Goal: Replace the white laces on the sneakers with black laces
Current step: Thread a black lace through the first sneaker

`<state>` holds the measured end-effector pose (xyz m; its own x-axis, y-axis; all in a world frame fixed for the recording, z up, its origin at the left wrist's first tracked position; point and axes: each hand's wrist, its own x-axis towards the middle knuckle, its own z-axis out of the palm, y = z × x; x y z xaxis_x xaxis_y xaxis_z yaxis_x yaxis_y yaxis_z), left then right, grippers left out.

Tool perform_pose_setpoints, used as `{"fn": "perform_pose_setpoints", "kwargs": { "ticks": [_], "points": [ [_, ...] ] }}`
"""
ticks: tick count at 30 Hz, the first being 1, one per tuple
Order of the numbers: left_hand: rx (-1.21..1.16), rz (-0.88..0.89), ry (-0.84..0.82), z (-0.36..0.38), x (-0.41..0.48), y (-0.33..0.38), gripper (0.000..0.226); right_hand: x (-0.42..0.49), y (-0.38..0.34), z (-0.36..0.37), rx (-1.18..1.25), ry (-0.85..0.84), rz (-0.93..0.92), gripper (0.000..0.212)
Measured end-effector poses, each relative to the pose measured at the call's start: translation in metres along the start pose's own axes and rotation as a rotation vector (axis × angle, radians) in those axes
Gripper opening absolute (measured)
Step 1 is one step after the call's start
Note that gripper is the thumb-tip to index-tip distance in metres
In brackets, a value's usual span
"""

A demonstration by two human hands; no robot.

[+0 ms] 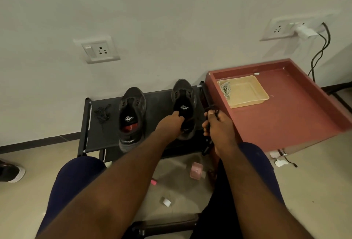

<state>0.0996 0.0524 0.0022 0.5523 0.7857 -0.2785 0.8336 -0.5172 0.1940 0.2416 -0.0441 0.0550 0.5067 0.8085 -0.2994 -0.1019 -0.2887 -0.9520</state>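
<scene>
From my station I see the right sneaker (183,94) standing toe to the wall on a black fabric shoe rack (154,101), with the left hand (170,122) on its heel. The fingers are curled over the collar and into the opening, so that grip is clamped on the shoe. Just beside it, the right hand (219,128) has its grip closed round a bunched black lace (212,108), and loops of it stick out above the knuckles.

The left sneaker (131,105) sits on the same rack, apart from the first, its heel hanging over the front edge. A second black lace (102,114) lies in a loose heap near the rack's left end.

To the right of the rack is a red box (285,105) with a raised rim. Inside it is a beige tray (247,94), and the white laces (225,89) are coiled in the tray's left corner.

Further out, a wall socket (100,51) sits above the rack, and a white charger (305,32) is plugged in above the box. A small pink object (196,170) lies on the floor between the knees.
</scene>
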Motion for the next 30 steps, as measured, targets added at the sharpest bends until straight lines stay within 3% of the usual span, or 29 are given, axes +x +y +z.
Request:
{"fn": "perform_pose_setpoints", "kwargs": {
  "ticks": [5, 10, 16, 20, 22, 24, 26, 30],
  "points": [
    [-0.072, 0.016, 0.142, 0.02, -0.037, -0.004, 0.024, 0.002, -0.01, 0.003, 0.025, 0.044, -0.076, 0.022],
    [-0.224, -0.148, 0.182, 0.037, -0.078, -0.017, 0.028, 0.0, -0.017, 0.018, -0.015, 0.013, -0.198, 0.024],
    [-0.301, -0.144, 0.207, 0.014, -0.082, -0.008, 0.049, -0.008, -0.001, 0.029, -0.151, -0.187, -0.004, 0.022],
    [-0.778, -0.09, 0.376, -0.012, -0.094, -0.002, 0.066, -0.02, -0.015, 0.028, -0.179, -0.348, -0.028, 0.026],
    [-1.06, -0.049, 0.267, -0.026, -0.096, -0.003, 0.046, -0.028, -0.019, 0.026, -0.204, -0.464, -0.028, 0.027],
    [-1.183, -0.029, 0.192, -0.035, -0.101, -0.003, 0.019, -0.034, -0.021, 0.023, -0.221, -0.517, -0.028, 0.024],
    [-1.281, -0.129, 0.232, -0.039, -0.106, -0.003, 0.015, -0.038, -0.021, 0.017, -0.174, -0.443, -0.025, 0.01],
    [-1.457, -0.441, 0.468, -0.049, -0.108, -0.014, 0.017, -0.038, -0.013, -0.006, 0.056, 0.02, -0.019, 0.032]
  ]
}}
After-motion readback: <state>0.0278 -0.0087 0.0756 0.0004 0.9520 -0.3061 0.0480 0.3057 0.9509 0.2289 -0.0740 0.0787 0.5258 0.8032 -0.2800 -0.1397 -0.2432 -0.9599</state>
